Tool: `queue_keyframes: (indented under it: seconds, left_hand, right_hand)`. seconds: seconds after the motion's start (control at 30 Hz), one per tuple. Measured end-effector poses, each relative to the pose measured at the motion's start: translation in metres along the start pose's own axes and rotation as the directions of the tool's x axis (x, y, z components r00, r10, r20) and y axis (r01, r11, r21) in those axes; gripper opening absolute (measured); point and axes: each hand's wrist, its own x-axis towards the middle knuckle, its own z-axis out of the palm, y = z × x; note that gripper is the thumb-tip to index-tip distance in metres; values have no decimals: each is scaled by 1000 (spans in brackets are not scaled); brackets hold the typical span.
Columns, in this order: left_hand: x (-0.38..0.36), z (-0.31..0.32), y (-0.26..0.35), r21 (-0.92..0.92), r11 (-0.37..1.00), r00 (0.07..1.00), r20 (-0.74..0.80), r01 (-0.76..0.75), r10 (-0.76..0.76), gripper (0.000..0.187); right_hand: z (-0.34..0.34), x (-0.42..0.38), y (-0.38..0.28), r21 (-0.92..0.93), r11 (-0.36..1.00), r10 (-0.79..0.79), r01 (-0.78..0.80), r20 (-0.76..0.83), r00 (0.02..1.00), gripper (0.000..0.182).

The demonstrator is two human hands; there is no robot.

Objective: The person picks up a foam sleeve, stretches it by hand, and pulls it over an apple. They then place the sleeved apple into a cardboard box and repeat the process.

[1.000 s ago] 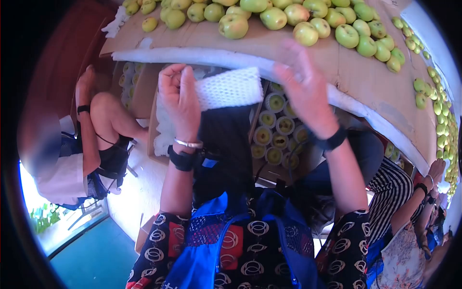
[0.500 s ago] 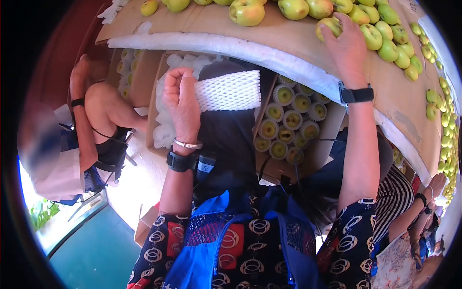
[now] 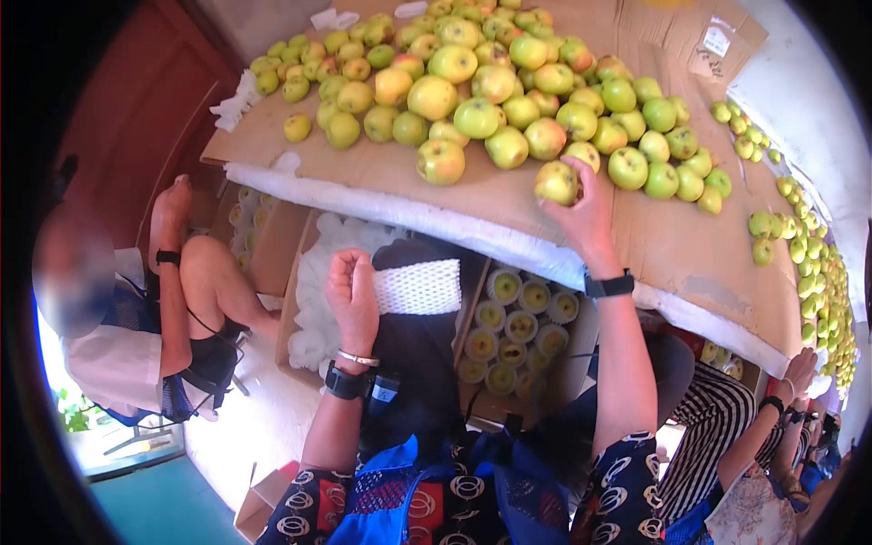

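Observation:
Pinched in my left hand [image 3: 352, 295] is one end of a white foam net sleeve [image 3: 418, 288], which lies flat and sticks out to the right above my dark-clad lap. My right hand [image 3: 586, 211] has its fingers curled round a yellow-green apple [image 3: 556, 183] at the table's front edge. Behind that apple spreads a big pile of green, yellow and reddish apples [image 3: 495, 84] on the cardboard-covered table [image 3: 672, 236]. Below the edge, a box of net-wrapped apples [image 3: 521, 326] stands between my arms.
A box of loose white foam nets [image 3: 331, 272] stands left of my lap. Farther left sits another person [image 3: 204, 282] beside a box of wrapped apples [image 3: 250, 218]. More people [image 3: 754, 463] sit at the right, near a long row of apples [image 3: 817, 291]. A padded white edge [image 3: 400, 204] runs along the table.
The view has tilted up, so more of the apple pile shows. My right hand has brought an apple away from the pile toward the front edge. My left hand still holds the foam sleeve.

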Motion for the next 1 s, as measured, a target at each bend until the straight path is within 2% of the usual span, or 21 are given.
queue_keyframes:
  seconds: [0.07,0.1,0.13,0.17,0.2,0.27,0.3,0.33,0.37,0.4,0.5,0.53,0.6,0.63,0.7,0.77,0.8,0.83,0.9,0.97,1.0]
  left_hand:
    - [-1,-1,-4,-38,999,1000,11,21,-20,7]
    - [-1,-1,-3,-47,999,1000,7,4,-4,7]
    - [-2,-2,-2,-51,999,1000,9,6,-5,7]
    - [-3,-1,-2,-56,998,1000,16,13,-12,7]
    - [-4,0,-2,-140,989,999,23,50,-47,6]
    - [-11,3,7,-181,979,994,71,90,-79,6]
    - [-15,3,14,-206,969,987,109,136,-115,6]
    - [-20,5,23,-205,970,987,116,131,-109,6]
    - [-27,10,32,-318,926,975,147,204,-165,7]
    - [-33,14,38,-423,862,958,185,279,-219,7]
    - [-45,18,40,-526,757,917,303,387,-258,6]
    - [-47,21,42,-520,763,918,304,384,-255,6]
    - [-55,28,47,-531,721,896,253,445,-366,7]
    - [-59,30,47,-525,727,897,251,443,-365,7]
    - [-64,30,43,-528,727,897,309,439,-316,7]
    - [-66,30,41,-525,736,903,285,428,-322,7]
    - [-67,31,41,-521,736,901,284,433,-329,8]
    - [-67,33,42,-519,732,897,288,441,-336,8]
    - [-69,36,43,-498,749,897,290,438,-332,8]
    - [-69,36,39,-511,736,895,289,444,-339,8]
    - [-70,36,37,-509,738,896,288,442,-338,8]
  right_hand:
    - [-4,-12,-17,377,925,45,-44,6,999,52]
    - [-8,-19,-26,377,926,28,-25,-2,1000,52]
    - [-13,-28,-33,687,703,172,-185,89,981,49]
    - [-19,-38,-38,877,361,270,-316,226,936,46]
    - [-25,-48,-44,878,369,269,-305,214,939,46]
    - [-31,-67,-56,920,85,209,-382,359,910,48]
    - [-33,-76,-60,924,85,210,-372,349,913,48]
    - [-35,-84,-63,916,-65,140,-397,402,905,50]
    - [-36,-93,-65,881,-211,60,-424,444,894,52]
    - [-37,-102,-68,872,-249,70,-422,451,890,55]
    - [-41,-125,-72,850,-294,100,-437,482,870,57]
    - [-42,-131,-71,833,-327,53,-446,487,872,54]
    - [-42,-141,-73,859,-269,97,-435,474,875,53]
    - [-41,-145,-74,881,-201,141,-429,460,877,53]
    - [-39,-154,-74,899,-197,172,-392,425,889,51]
    - [-42,-159,-77,944,117,129,-309,294,947,54]
    - [-44,-160,-76,914,226,178,-336,300,937,61]
    - [-45,-161,-76,916,221,173,-334,300,938,61]
    - [-46,-161,-80,773,625,82,-109,73,994,65]
    - [-48,-163,-84,798,590,141,-123,47,989,65]
    - [-48,-164,-80,821,549,131,-157,101,986,60]
